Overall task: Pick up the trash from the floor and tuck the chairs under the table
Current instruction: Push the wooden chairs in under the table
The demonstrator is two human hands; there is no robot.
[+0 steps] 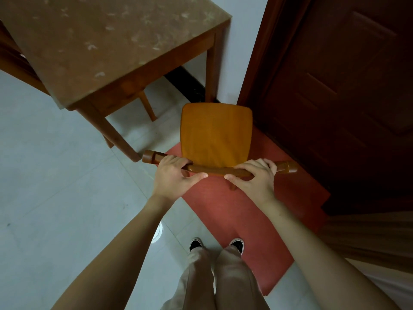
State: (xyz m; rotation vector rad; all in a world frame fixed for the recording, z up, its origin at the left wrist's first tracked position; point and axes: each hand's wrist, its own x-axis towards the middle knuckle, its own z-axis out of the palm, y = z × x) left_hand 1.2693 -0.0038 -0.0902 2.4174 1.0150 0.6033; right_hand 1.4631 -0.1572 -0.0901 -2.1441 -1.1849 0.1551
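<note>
Gripping chair (215, 133) backrest, beside table (107, 41)

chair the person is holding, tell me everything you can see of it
The chair looks like glossy wood: an orange-brown rounded seat and a darker curved top rail with knobbed ends. Seen from above, it is upright over the red mat, beside the table corner, not tucked under. The left hand and right hand grip the rail.
</note>
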